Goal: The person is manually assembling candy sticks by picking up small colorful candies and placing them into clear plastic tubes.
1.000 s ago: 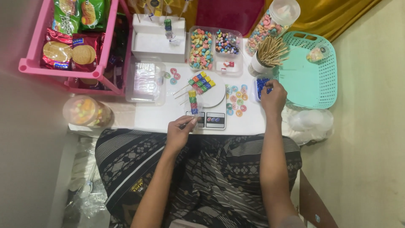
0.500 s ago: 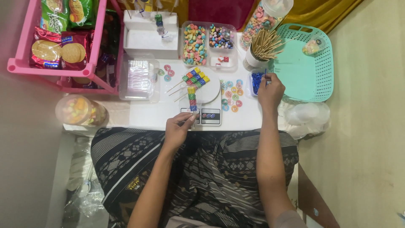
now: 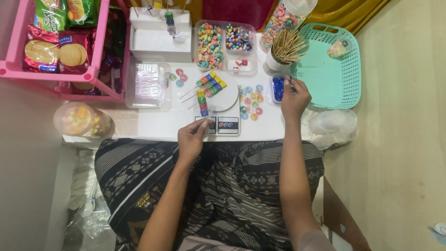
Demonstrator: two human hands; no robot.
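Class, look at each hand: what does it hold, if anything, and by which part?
The left hand pinches a candy skewer by its lower end. The right hand rests at the blue tray; whether its fingers hold anything cannot be told.

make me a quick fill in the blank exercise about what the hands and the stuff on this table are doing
1. The left hand holds a skewer threaded with coloured ____.
2. Finished skewers lie on the round plate of a small ____, just beyond the left hand.
3. The right hand reaches into a small tub of ____ beads.
4. The bundle of bare wooden sticks stands in a white ____.

Missing words: beads; scale; blue; cup
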